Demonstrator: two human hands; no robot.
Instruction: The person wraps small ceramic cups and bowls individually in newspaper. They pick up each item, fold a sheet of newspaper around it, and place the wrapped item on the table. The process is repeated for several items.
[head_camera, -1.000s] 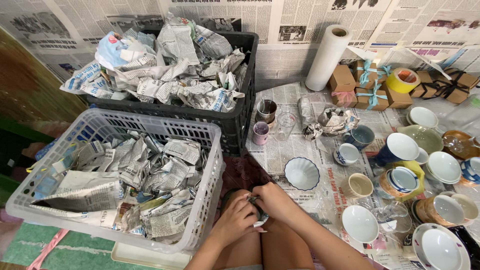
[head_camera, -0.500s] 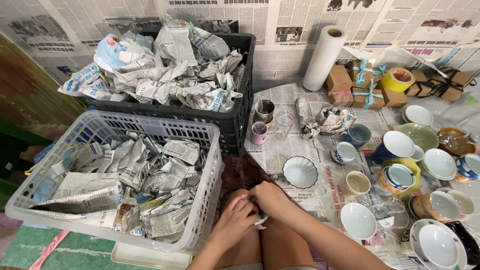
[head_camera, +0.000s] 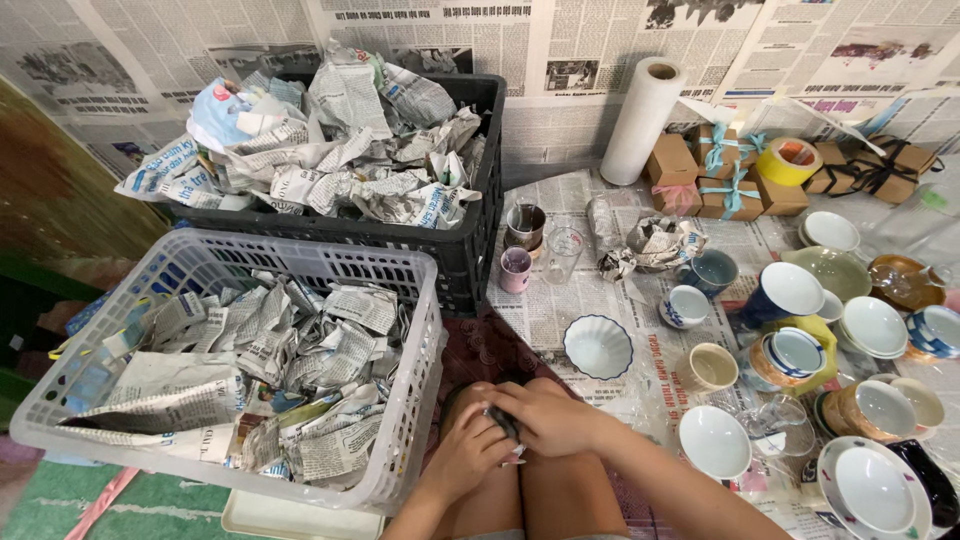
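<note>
Head view: both forearms reach in from below and meet above the person's knees. The left hand (head_camera: 470, 448) is curled, fingers bent around a small dark object (head_camera: 500, 420) that is mostly hidden. The right hand (head_camera: 545, 415) lies over the top of it, fingers closed on it, touching the left. The object sits between the two palms, just beside the white plastic basket (head_camera: 420, 330) of crumpled newspaper, near the fluted white bowl (head_camera: 598, 345).
</note>
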